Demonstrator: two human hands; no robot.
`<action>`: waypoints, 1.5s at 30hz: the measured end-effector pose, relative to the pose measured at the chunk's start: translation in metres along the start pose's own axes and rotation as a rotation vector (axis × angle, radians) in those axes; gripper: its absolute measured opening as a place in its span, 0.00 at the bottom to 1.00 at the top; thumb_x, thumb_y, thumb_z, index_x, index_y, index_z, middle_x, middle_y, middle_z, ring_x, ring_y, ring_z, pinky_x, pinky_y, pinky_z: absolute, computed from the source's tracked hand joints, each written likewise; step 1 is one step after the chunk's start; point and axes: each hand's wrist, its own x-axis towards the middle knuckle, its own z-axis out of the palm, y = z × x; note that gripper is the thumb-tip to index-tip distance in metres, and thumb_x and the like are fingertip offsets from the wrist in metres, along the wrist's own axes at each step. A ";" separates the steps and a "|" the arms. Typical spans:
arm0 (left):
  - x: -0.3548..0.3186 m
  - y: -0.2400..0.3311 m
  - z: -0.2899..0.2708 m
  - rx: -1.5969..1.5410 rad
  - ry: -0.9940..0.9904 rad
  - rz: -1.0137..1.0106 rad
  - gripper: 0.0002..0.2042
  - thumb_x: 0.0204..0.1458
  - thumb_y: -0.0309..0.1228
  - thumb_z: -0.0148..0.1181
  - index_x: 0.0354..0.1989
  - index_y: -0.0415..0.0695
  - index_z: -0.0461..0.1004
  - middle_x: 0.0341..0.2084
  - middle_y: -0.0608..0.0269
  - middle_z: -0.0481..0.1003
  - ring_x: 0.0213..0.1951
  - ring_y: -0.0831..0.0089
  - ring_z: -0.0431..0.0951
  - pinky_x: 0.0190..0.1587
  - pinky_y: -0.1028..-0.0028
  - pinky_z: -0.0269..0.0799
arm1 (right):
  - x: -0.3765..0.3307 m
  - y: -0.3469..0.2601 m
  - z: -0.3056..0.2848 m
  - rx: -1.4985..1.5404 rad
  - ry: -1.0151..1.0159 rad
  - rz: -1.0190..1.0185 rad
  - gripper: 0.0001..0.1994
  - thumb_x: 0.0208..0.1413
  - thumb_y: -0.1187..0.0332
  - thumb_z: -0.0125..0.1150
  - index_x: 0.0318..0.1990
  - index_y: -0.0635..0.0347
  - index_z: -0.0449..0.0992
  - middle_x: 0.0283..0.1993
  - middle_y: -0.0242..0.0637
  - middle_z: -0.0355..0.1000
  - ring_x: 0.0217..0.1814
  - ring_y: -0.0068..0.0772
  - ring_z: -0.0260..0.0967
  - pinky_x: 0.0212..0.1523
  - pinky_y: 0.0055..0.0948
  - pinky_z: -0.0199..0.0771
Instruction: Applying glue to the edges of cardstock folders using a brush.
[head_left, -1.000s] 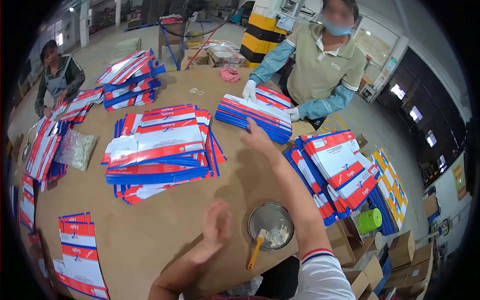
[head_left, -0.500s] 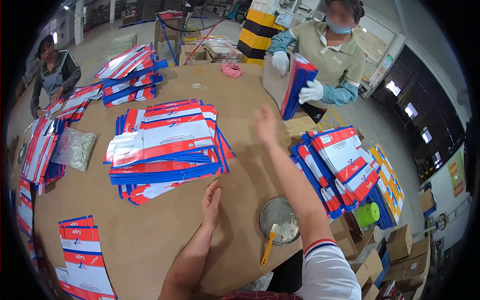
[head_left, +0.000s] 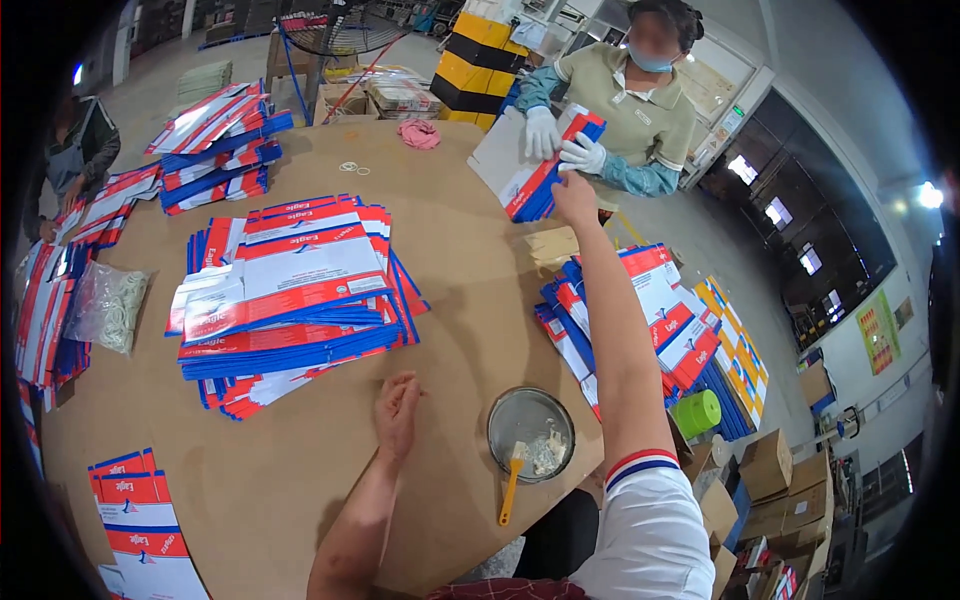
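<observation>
My right arm stretches far forward. At its end my right hand [head_left: 576,198] meets the lower right edge of a stack of flat cartons [head_left: 538,190], its fingers curled against it and partly hidden. A co-worker opposite holds that same stack with two white-gloved hands [head_left: 562,145]. My left hand [head_left: 397,412] rests above the brown table, fingers curled in and nothing seen in them. Just beyond it lies a big pile of red, white and blue flat cartons [head_left: 300,275]. Between my forearms sits a round pan [head_left: 505,420] with whitish paste, a yellow-handled brush [head_left: 512,490] across its rim.
More carton piles lie at the far left [head_left: 215,150] and to the right of my arm [head_left: 680,330]. A clear bag of pale bands [head_left: 115,305], a pink cloth [head_left: 418,134] and loose rings [head_left: 350,167] lie on the table. Another person [head_left: 75,150] stands far left.
My right hand has reached further forward to the stack. The co-worker has tilted and lowered the stack. The fingers of my left hand have curled in. The whole view has swung right.
</observation>
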 end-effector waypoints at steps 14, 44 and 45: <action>0.008 0.018 0.014 0.252 0.048 0.045 0.10 0.56 0.30 0.47 0.40 0.37 0.71 0.38 0.63 0.70 0.42 0.72 0.69 0.45 0.76 0.63 | -0.046 0.121 -0.096 -0.301 -0.175 0.307 0.23 0.45 0.60 0.56 0.48 0.62 0.67 0.44 0.52 0.70 0.48 0.49 0.68 0.48 0.42 0.67; 0.008 0.072 0.011 -0.744 -0.079 -0.319 0.28 0.57 0.53 0.33 0.57 0.46 0.59 0.52 0.63 0.65 0.55 0.70 0.62 0.58 0.67 0.54 | -0.290 -0.164 -0.009 0.463 -0.404 -0.786 0.25 0.44 0.61 0.60 0.52 0.56 0.64 0.53 0.42 0.61 0.61 0.41 0.53 0.60 0.38 0.53; 0.010 0.080 0.008 -0.866 -0.175 -0.342 0.30 0.56 0.56 0.31 0.58 0.46 0.57 0.54 0.63 0.63 0.56 0.69 0.61 0.57 0.66 0.55 | -0.295 -0.168 -0.003 0.463 -0.403 -0.893 0.24 0.45 0.61 0.58 0.51 0.56 0.64 0.53 0.41 0.61 0.61 0.40 0.52 0.60 0.40 0.51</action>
